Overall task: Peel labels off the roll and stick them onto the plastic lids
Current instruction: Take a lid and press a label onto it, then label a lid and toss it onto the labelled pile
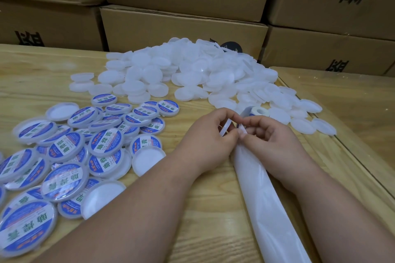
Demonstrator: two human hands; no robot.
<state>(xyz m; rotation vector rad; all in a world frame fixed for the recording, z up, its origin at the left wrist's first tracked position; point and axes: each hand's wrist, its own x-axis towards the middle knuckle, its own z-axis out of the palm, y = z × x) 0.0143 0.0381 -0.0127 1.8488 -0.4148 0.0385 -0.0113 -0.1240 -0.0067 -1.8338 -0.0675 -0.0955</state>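
Two bare hands meet near the middle of our pale wooden worktop (192, 209). Our left hand (205, 143) has its fingers curled round a round white plastic lid (224, 128), held on edge. Our right hand (271, 141) pinches a small peeled label edge (242, 129) between thumb and forefinger, right beside that lid; label face mostly hidden, can't read it. Under our right wrist a long glossy white backing strip (267, 209) runs from the near edge up to the hands. Just past the fingers sits the white label roll (255, 111), core visible. Toward the near left corner lies a heap of labelled lids with blue-and-white round stickers (64, 168), overlapping, a few flipped showing plain white insides. Farther back, toward the far edge and spreading to the right edge, a big pile of blank translucent white lids (192, 70). Behind the worktop, stacked brown cardboard boxes (183, 32) with black print.
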